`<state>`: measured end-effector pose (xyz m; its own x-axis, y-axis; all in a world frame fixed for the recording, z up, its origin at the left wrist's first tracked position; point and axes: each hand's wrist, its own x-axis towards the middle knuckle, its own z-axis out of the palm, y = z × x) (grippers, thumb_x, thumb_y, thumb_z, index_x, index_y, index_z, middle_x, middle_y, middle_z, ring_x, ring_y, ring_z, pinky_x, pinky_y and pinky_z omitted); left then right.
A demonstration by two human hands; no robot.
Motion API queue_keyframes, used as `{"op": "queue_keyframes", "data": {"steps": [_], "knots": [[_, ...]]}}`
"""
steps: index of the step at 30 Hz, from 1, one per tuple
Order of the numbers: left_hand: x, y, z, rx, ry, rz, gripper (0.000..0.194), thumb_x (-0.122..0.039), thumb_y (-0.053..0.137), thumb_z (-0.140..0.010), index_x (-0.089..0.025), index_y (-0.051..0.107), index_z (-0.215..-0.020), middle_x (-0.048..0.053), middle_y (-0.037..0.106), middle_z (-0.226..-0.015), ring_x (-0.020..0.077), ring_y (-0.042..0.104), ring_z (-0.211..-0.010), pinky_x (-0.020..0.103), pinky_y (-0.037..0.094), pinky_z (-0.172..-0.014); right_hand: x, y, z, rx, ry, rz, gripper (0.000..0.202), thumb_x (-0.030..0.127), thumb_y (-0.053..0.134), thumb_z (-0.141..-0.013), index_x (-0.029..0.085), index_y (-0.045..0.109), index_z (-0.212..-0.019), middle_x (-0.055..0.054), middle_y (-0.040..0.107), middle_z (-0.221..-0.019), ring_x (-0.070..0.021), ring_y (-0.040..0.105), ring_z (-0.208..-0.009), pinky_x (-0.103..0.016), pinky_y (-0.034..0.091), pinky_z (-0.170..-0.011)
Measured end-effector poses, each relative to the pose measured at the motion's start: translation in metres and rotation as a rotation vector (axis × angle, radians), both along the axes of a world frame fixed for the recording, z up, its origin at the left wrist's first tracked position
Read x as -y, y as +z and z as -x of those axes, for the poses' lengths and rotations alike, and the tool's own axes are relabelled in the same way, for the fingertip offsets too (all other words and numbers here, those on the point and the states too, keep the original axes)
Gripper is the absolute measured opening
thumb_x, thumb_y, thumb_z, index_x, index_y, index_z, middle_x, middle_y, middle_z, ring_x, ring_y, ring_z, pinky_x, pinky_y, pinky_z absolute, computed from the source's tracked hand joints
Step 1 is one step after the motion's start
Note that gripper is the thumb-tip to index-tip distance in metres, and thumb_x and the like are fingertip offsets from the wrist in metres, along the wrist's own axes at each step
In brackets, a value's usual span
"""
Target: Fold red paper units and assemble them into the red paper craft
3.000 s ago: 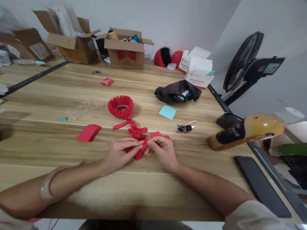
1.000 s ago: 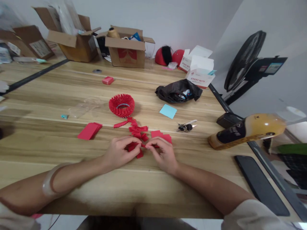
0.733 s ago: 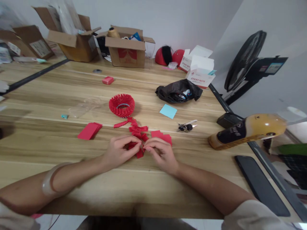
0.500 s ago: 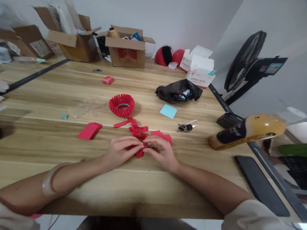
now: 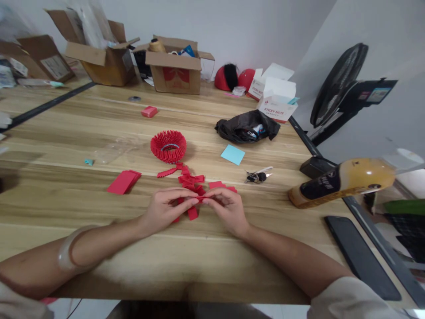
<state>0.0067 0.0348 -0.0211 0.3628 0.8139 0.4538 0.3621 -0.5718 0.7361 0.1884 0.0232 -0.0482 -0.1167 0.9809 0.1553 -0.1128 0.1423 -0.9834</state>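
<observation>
Between my left hand [image 5: 168,208] and my right hand [image 5: 227,209] is a small red paper strip [image 5: 201,199], pinched at both ends by thumbs and fingers. Below and behind my hands lie several folded red paper pieces [image 5: 191,179], partly covered by my fingers. Flat red paper slips [image 5: 217,184] show just beyond my right hand. To the left of my left hand rests a stack of red paper [image 5: 123,182]. Farther back stands a round red bowl [image 5: 168,146] built of many folded paper pieces, with a light blue ring inside.
A blue paper square [image 5: 233,154], keys [image 5: 257,177] and a black plastic bag [image 5: 247,126] lie to the right. Beyond them are a yellow bottle [image 5: 341,181], a phone [image 5: 361,257] and a fan [image 5: 340,84]. Cardboard boxes [image 5: 177,71] line the back.
My right hand's fingers have closed in, and the red strip now shows stretched between both hands' fingertips. The bowl and the paper stack stay in place.
</observation>
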Motion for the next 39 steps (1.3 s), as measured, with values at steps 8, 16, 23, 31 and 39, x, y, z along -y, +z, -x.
{"op": "queue_keyframes", "data": {"steps": [8,16,23,31,39], "knots": [[-0.0012,-0.0007,0.0017,-0.043,-0.039,-0.075,0.010,-0.023,0.062,-0.082,-0.019,0.071,-0.081,0.002,0.074,-0.077,0.0139,0.068,-0.068,0.023,0.056,-0.068,0.0000,-0.0012,0.0000,-0.009,-0.001,0.029,0.010,0.027,0.071,-0.070,0.020,0.065,-0.075,-0.002,0.067,-0.072,-0.0150,0.064,-0.067,-0.029,0.053,-0.066],[-0.0046,0.0001,0.0013,-0.017,-0.179,-0.104,0.014,-0.021,0.059,-0.085,-0.016,0.072,-0.083,0.005,0.074,-0.080,0.0131,0.068,-0.070,0.020,0.056,-0.067,-0.0020,-0.0011,0.0002,-0.048,0.002,0.032,0.010,0.026,0.073,-0.068,0.020,0.068,-0.075,0.000,0.068,-0.069,-0.0136,0.064,-0.064,-0.026,0.053,-0.063],[-0.0040,-0.0009,0.0020,-0.032,-0.146,-0.089,0.010,-0.020,0.060,-0.083,-0.017,0.071,-0.083,0.003,0.073,-0.079,0.0126,0.067,-0.070,0.020,0.055,-0.068,-0.0028,-0.0020,0.0003,-0.066,-0.005,0.057,0.010,0.025,0.075,-0.065,0.020,0.068,-0.071,0.000,0.069,-0.067,-0.0134,0.064,-0.062,-0.025,0.053,-0.061],[-0.0016,-0.0009,0.0008,-0.074,-0.122,-0.005,0.014,-0.019,0.054,-0.086,-0.015,0.068,-0.085,0.004,0.072,-0.079,0.0125,0.066,-0.069,0.020,0.051,-0.066,0.0009,-0.0019,0.0013,-0.067,0.003,0.040,0.013,0.023,0.076,-0.065,0.019,0.064,-0.071,0.000,0.069,-0.064,-0.0129,0.065,-0.060,-0.024,0.053,-0.059],[-0.0016,-0.0033,0.0018,-0.100,-0.037,0.085,0.016,-0.023,0.051,-0.088,-0.015,0.065,-0.085,0.003,0.070,-0.079,0.0134,0.064,-0.069,0.022,0.049,-0.065,0.0030,-0.0015,0.0001,-0.060,0.055,0.024,0.010,0.022,0.070,-0.071,0.019,0.065,-0.079,-0.001,0.069,-0.073,-0.0134,0.067,-0.065,-0.025,0.055,-0.064]]}}
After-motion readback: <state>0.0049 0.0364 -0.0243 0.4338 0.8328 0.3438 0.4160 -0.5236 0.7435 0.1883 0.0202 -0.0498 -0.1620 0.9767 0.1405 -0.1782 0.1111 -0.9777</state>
